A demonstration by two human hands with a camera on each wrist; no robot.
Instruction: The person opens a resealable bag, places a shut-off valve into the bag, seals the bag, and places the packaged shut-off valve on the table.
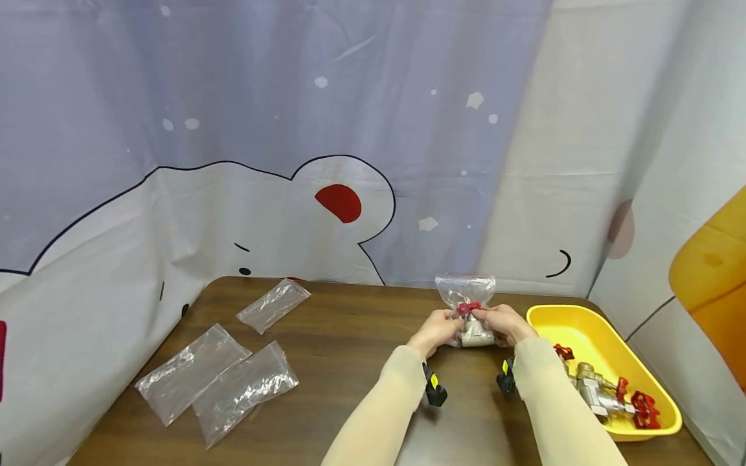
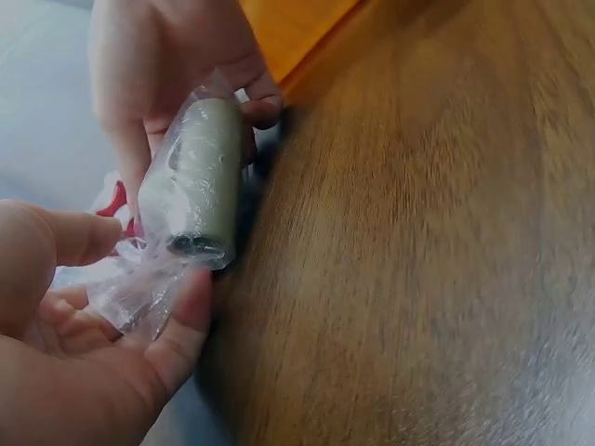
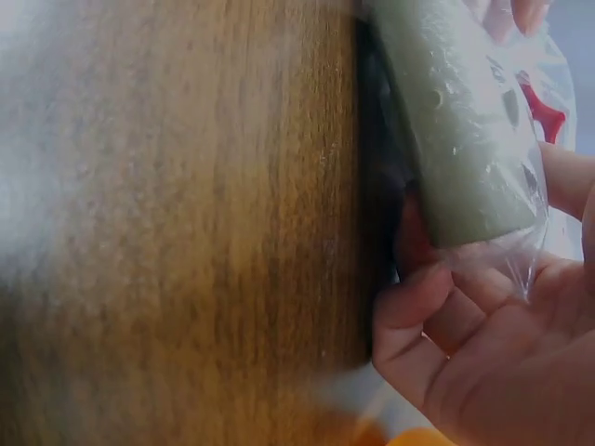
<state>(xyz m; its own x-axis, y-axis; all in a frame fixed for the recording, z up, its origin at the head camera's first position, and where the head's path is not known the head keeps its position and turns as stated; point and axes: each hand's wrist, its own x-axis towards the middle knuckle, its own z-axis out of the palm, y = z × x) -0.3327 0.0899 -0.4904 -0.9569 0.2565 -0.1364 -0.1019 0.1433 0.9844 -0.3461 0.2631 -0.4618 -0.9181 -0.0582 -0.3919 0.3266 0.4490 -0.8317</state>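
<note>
A metal valve [image 1: 476,335] with a red handle [image 1: 468,307] sits inside a clear zip bag [image 1: 466,285], near the far edge of the table. My left hand [image 1: 438,330] pinches the bag at the valve's left end; the left wrist view shows the bunched plastic [image 2: 139,288] between thumb and fingers. On the other side my right hand [image 1: 506,322] holds the bagged valve, its thumb near the red handle. Through the film, the pale cylindrical body [image 3: 465,139] shows in the right wrist view, with my right fingers [image 3: 414,302] curled at its end.
To the right stands a yellow tub [image 1: 588,317] with several red-handled valves [image 1: 606,395] in it. Three flat clear bags lie on the left of the wooden table [image 1: 350,362]: a small bag [image 1: 274,304] and two larger ones, one bag [image 1: 245,391] overlapping the other bag [image 1: 192,372]. A printed curtain [image 1: 408,129] hangs behind.
</note>
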